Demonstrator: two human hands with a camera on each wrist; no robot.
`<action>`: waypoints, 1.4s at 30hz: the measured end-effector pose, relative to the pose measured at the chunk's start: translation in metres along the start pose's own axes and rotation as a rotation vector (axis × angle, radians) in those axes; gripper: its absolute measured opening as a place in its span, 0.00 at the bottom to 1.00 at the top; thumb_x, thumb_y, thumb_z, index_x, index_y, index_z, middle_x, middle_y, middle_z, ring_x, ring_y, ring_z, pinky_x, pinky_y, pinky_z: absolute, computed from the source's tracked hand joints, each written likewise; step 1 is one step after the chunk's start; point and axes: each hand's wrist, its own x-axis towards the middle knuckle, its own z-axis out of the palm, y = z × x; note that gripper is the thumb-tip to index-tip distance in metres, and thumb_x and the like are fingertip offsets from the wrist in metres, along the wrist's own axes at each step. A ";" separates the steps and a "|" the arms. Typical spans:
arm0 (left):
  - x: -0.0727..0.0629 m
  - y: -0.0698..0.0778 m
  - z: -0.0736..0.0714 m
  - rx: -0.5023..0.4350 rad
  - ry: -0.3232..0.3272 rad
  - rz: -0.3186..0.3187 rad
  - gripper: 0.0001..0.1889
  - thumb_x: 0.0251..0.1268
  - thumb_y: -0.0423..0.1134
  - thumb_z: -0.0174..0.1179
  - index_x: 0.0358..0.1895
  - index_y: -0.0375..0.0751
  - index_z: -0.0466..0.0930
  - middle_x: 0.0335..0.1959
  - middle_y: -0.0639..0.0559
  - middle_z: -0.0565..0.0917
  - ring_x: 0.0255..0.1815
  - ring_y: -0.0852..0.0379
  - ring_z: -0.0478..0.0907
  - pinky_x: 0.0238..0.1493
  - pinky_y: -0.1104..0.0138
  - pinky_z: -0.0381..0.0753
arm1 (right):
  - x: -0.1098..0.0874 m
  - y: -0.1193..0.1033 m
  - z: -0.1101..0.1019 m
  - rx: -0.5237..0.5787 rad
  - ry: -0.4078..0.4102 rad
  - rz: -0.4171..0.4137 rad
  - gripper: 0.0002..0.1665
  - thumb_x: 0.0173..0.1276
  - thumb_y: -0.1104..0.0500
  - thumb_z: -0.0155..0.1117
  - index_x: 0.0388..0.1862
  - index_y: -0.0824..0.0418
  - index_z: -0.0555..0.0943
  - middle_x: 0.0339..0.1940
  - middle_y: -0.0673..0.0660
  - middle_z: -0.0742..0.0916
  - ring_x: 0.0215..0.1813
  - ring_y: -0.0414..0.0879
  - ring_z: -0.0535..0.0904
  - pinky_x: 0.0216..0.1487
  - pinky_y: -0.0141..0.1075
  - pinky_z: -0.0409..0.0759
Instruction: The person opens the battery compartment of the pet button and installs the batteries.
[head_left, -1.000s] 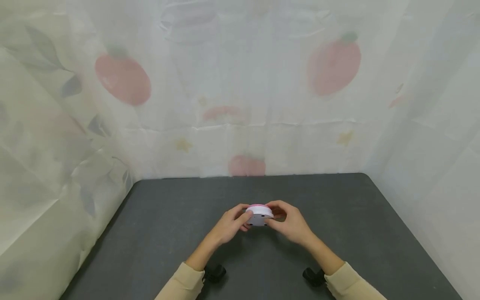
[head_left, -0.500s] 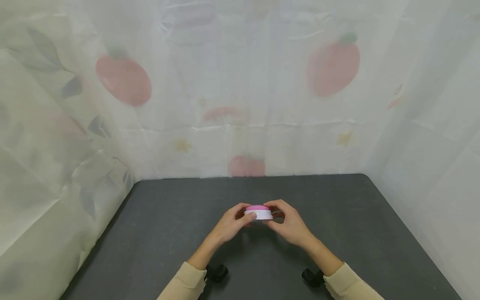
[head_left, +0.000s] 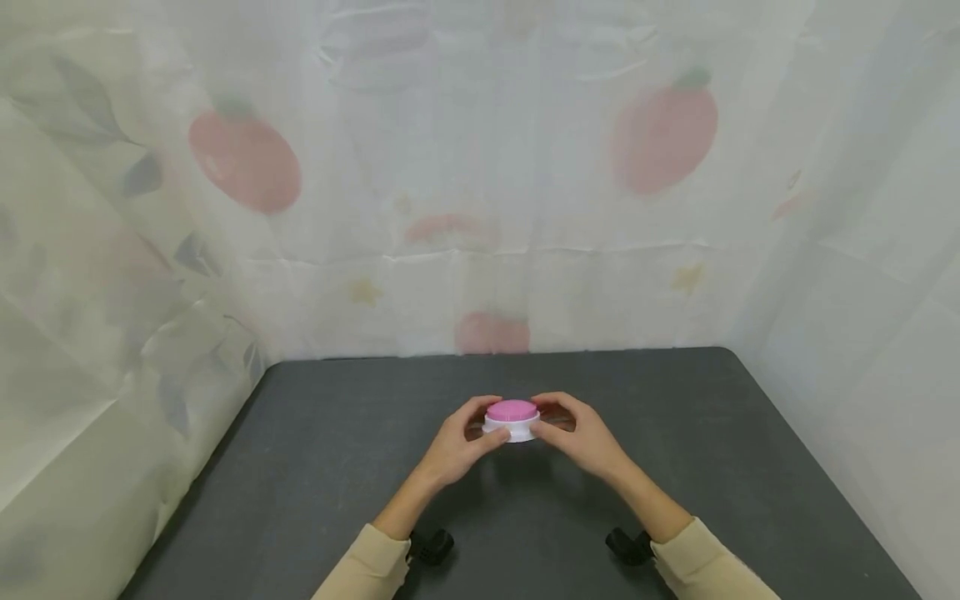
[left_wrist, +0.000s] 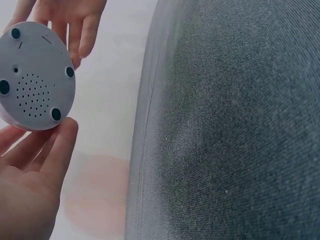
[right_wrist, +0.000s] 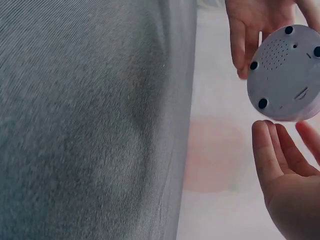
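Note:
A round push button, with a pink domed top on a white base, is held up above the dark table between both hands. My left hand pinches its left rim, thumb at the front and fingers behind. On the opposite rim, my right hand grips it with thumb and fingers. From below, the left wrist view shows the button's white underside, with dark round feet and a patch of small holes. The same base appears in the right wrist view. The far fingertips are partly hidden in the head view.
The dark grey table has rounded back corners. A pale curtain with faded fruit prints hangs behind it, and more sheets hang at left and right. Black wrist-worn devices sit beneath both forearms.
The button has tipped: its underside with the feet faced the head camera, and now the pink top does. Both hands turned with it, keeping hold, and shifted slightly.

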 end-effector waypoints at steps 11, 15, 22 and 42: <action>0.006 -0.002 0.002 0.029 -0.048 -0.009 0.37 0.59 0.44 0.76 0.71 0.48 0.70 0.63 0.56 0.78 0.64 0.57 0.75 0.66 0.55 0.72 | 0.006 0.008 -0.003 -0.004 -0.070 0.080 0.37 0.65 0.55 0.76 0.69 0.64 0.74 0.62 0.61 0.80 0.60 0.56 0.79 0.60 0.54 0.77; 0.011 -0.007 0.004 0.029 -0.064 -0.017 0.38 0.57 0.44 0.77 0.70 0.47 0.70 0.64 0.54 0.77 0.64 0.54 0.75 0.67 0.52 0.70 | 0.007 0.013 -0.002 -0.017 -0.076 0.097 0.38 0.63 0.53 0.77 0.69 0.64 0.74 0.61 0.62 0.79 0.61 0.58 0.78 0.61 0.57 0.76; 0.013 -0.019 0.012 0.075 -0.112 -0.064 0.39 0.56 0.44 0.78 0.69 0.41 0.70 0.64 0.48 0.77 0.62 0.49 0.76 0.63 0.50 0.74 | 0.006 0.030 0.003 -0.090 -0.088 0.135 0.38 0.63 0.51 0.78 0.67 0.64 0.75 0.58 0.60 0.80 0.58 0.56 0.79 0.55 0.49 0.81; 0.012 -0.036 0.021 0.101 -0.186 -0.160 0.36 0.56 0.40 0.77 0.66 0.36 0.70 0.63 0.43 0.76 0.65 0.45 0.75 0.64 0.49 0.73 | 0.004 0.054 0.013 -0.203 -0.101 0.152 0.37 0.57 0.55 0.82 0.61 0.69 0.76 0.54 0.61 0.81 0.55 0.54 0.81 0.57 0.50 0.80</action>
